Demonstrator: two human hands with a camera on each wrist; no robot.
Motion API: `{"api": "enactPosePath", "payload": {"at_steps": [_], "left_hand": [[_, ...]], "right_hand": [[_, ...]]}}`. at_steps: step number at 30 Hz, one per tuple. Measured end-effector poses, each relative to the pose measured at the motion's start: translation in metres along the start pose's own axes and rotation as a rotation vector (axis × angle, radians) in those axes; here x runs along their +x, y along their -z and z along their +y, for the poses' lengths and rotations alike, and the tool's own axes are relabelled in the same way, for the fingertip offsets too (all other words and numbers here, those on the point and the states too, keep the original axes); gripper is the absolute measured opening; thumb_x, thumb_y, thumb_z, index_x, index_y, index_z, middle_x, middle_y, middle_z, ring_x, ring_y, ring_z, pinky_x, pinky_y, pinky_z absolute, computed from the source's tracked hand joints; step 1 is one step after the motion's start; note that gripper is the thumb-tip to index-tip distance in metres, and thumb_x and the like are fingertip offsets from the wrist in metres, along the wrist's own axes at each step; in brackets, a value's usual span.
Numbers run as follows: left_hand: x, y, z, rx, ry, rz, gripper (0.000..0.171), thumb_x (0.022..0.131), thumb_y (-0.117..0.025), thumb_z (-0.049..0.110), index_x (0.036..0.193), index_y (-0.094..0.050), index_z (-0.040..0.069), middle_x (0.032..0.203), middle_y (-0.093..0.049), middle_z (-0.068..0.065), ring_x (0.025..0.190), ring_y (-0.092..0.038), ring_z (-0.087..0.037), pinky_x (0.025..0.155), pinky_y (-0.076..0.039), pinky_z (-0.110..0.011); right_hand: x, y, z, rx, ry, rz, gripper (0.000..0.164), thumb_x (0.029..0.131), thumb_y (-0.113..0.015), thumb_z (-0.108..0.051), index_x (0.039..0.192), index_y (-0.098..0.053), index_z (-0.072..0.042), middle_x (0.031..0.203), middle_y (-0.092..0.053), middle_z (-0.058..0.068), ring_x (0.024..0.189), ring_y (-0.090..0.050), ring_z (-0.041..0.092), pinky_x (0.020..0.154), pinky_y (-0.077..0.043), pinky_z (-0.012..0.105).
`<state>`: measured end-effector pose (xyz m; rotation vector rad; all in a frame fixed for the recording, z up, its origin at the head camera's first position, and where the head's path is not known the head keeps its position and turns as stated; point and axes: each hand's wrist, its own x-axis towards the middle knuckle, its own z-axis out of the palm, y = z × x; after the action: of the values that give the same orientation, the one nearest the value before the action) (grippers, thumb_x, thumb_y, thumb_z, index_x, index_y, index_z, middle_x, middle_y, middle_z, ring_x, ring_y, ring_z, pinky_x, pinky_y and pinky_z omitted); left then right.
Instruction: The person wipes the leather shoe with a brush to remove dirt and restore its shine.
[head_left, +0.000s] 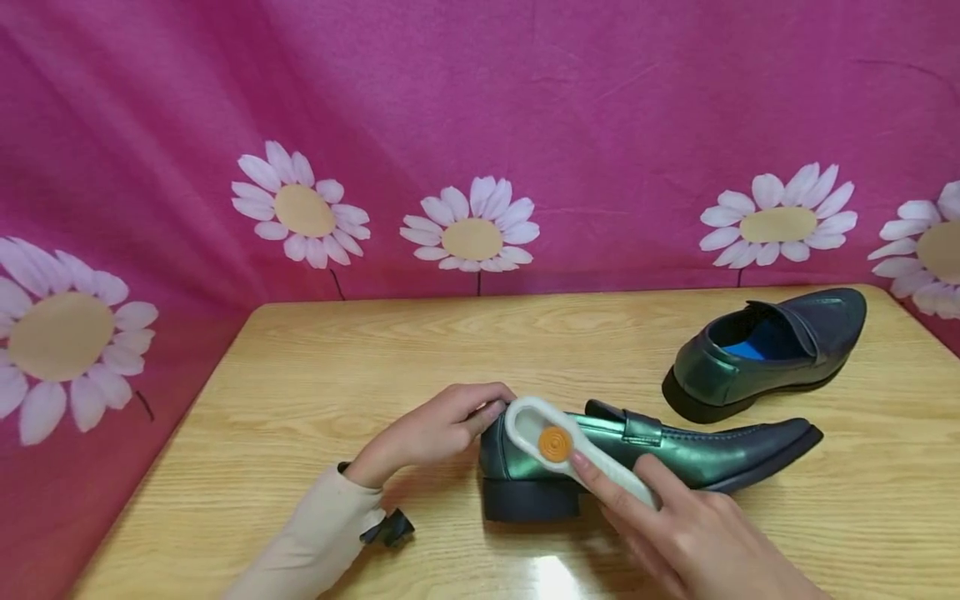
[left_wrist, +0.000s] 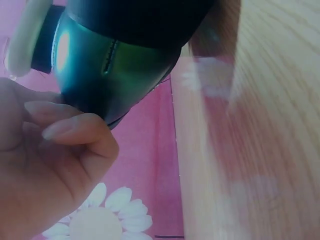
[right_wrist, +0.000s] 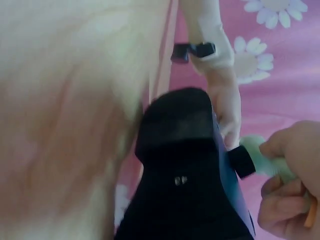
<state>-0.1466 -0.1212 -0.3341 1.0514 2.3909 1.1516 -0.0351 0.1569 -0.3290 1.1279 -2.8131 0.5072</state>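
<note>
A dark green, shiny loafer (head_left: 697,458) lies across the front of the table, toe to the right. My left hand (head_left: 435,429) pinches the back of its collar at the heel, fingers curled. From the right, my right hand (head_left: 697,533) grips the pale handle of a shoe brush (head_left: 611,475) with a round orange button (head_left: 555,444). The brush's black head (right_wrist: 242,161) is against the shoe's side near the heel, hidden in the head view. In the right wrist view the black sole (right_wrist: 185,165) with its heel block faces the camera.
The matching loafer (head_left: 720,375), with a blue insole (head_left: 746,350), stands farther back on the right of the wooden table (head_left: 337,358). A pink cloth (head_left: 600,100) printed with white daisies hangs behind and beside the table. A black strap piece (head_left: 390,529) sticks out at the left sleeve.
</note>
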Motion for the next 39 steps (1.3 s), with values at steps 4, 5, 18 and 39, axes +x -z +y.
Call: {"api": "enactPosePath", "payload": {"at_steps": [4,5,18,39], "left_hand": [[0.000,-0.001,0.001,-0.030,0.017,0.023,0.021,0.104,-0.044,0.015,0.107,-0.064,0.008,0.083,-0.055,0.000,0.064,-0.050,-0.012,0.063,-0.044,-0.026],[0.000,-0.001,0.001,-0.035,0.020,0.026,0.021,0.104,-0.044,0.016,0.105,-0.064,0.008,0.082,-0.055,0.000,0.063,-0.050,-0.012,0.062,-0.044,-0.026],[0.001,-0.001,-0.002,-0.023,0.014,0.037,0.020,0.103,-0.047,0.016,0.101,-0.065,0.009,0.077,-0.053,0.002,0.056,-0.044,-0.006,0.059,-0.040,-0.023],[0.004,0.000,-0.006,0.018,0.053,0.071,0.022,0.103,-0.046,0.021,0.105,-0.065,0.010,0.073,-0.051,0.002,0.062,-0.046,-0.010,0.064,-0.041,-0.026]], "right_hand": [[-0.001,-0.006,-0.006,-0.003,0.111,0.001,0.067,0.090,-0.063,-0.048,0.149,-0.035,-0.032,0.087,-0.034,-0.011,0.056,-0.027,-0.009,0.047,-0.030,0.010],[-0.001,-0.006,-0.007,0.001,0.126,-0.010,0.066,0.090,-0.060,-0.052,0.149,-0.035,-0.032,0.087,-0.034,-0.011,0.056,-0.027,-0.009,0.047,-0.029,0.010],[-0.001,-0.007,-0.003,-0.037,0.105,0.033,0.069,0.089,-0.067,-0.042,0.149,-0.035,-0.032,0.086,-0.035,-0.010,0.055,-0.026,-0.009,0.046,-0.029,0.011],[0.001,0.004,0.010,-0.042,0.008,0.011,0.078,0.085,-0.074,-0.023,0.150,-0.033,-0.033,0.084,-0.035,-0.011,0.056,-0.029,-0.007,0.048,-0.032,0.014]]}}
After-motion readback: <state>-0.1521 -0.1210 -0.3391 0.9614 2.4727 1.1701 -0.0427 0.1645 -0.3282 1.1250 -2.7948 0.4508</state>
